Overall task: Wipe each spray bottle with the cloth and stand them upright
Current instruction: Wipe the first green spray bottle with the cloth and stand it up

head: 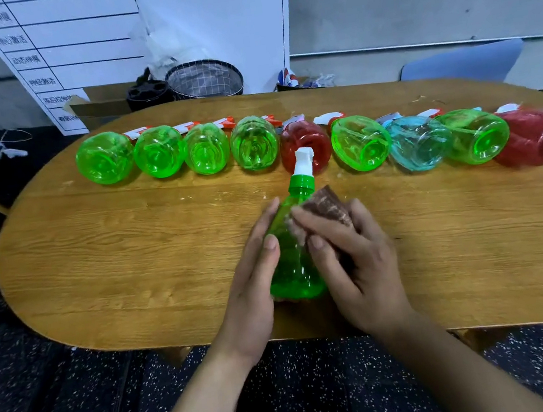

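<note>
From my feed the green spray bottle (295, 254) was near the front-middle of the wooden table (132, 258), nozzle pointing away w/ the white trigger head up top. Left hand (256, 287) lay along its left side, fingers straight and pressed together. Right hand (349, 257) had a brown cloth (328, 205) pinched under curled fingers against the bottle's shoulder. Behind, nine other bottles (255, 142) lay on their sides in a row, bases toward me: green, red, one blue.
</note>
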`<action>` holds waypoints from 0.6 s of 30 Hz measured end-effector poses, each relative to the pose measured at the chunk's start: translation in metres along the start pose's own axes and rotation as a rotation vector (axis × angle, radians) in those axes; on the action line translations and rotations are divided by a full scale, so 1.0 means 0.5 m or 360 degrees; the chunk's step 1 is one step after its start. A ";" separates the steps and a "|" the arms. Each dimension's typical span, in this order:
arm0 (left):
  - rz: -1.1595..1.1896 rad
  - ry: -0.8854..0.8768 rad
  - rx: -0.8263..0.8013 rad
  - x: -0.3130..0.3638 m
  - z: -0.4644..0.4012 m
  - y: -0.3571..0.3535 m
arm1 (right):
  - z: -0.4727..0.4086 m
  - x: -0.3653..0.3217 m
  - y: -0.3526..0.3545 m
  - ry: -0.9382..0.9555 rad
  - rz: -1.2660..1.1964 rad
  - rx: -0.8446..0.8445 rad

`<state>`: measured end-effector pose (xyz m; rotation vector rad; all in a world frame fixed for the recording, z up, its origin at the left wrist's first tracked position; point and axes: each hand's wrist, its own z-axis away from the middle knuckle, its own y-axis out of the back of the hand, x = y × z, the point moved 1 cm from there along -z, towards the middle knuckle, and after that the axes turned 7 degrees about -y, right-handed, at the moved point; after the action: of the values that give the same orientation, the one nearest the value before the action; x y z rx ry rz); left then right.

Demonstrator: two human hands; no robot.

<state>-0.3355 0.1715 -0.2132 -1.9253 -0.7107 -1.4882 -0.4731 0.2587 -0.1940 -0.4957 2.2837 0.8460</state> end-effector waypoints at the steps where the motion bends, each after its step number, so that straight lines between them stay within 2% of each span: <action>1: 0.0027 0.0010 0.0017 0.001 0.000 0.001 | 0.007 -0.005 0.000 0.0096 0.0000 -0.0052; 5: 0.0179 0.0039 0.0090 0.016 -0.004 -0.003 | 0.032 -0.014 -0.014 0.0395 0.0077 -0.0192; 8: 0.0250 0.0064 0.0109 0.030 -0.005 -0.007 | 0.034 -0.020 -0.019 0.0420 0.0038 -0.0172; 13: 0.0233 0.0062 0.0122 0.032 -0.001 -0.010 | 0.001 -0.012 -0.006 -0.0188 -0.0353 0.0183; 18: 0.0231 0.0050 0.0090 0.029 -0.005 -0.008 | -0.011 0.026 -0.041 -0.0586 -0.0704 0.0100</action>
<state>-0.3365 0.1731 -0.1981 -1.8652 -0.5804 -1.3919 -0.4738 0.2388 -0.2083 -0.7178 1.7659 0.5839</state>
